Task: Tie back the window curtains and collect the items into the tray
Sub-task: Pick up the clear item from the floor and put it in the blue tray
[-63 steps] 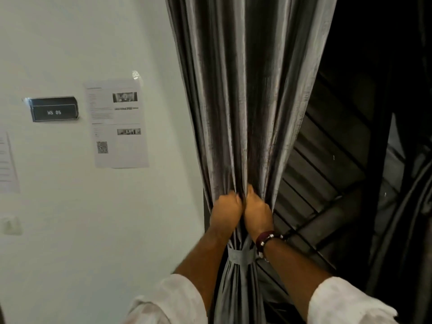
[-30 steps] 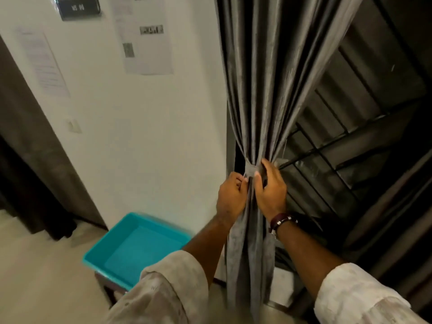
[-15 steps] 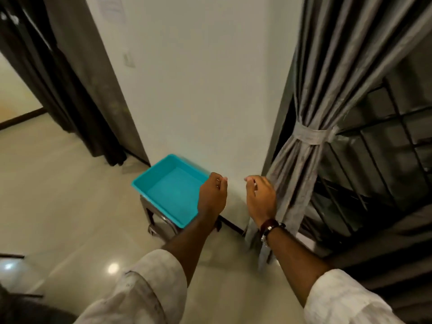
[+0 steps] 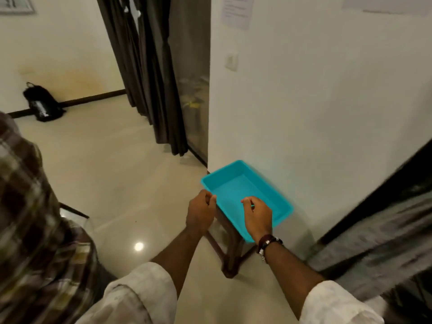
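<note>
A shallow turquoise plastic tray (image 4: 247, 197) sits on a small dark wooden stool (image 4: 230, 253) pushed against the white wall (image 4: 315, 101), and its far long edge lies just beside that wall. The tray looks bare inside, with no item visible in it. Both hands hover in front of it. The left hand (image 4: 200, 212) floats at the tray's near-left corner with fingers loosely curled and nothing in them. The right hand (image 4: 258, 215) hangs over the tray's near edge, equally slack and holding nothing. Neither hand clearly touches the rim.

At the right edge of the view, a blurred band of grey pleated curtain fabric (image 4: 378, 232) runs beside a black window frame (image 4: 374, 195); whether it is tied cannot be told from this view. A second, dark brown curtain (image 4: 149, 73) hangs loose and untied in the doorway at the far end of the wall. A black bag (image 4: 42, 104) lies on the glossy beige floor (image 4: 112, 174), and another person's checked sleeve (image 4: 30, 230) crowds the left side.

The risks from here seem plain. The tray overhangs the stool's near corner, so a careless grab at one rim could tip it off. No collectible items are in sight, so the hands may reach with nothing to gather. Moving on could also leave the dark curtain untied.
</note>
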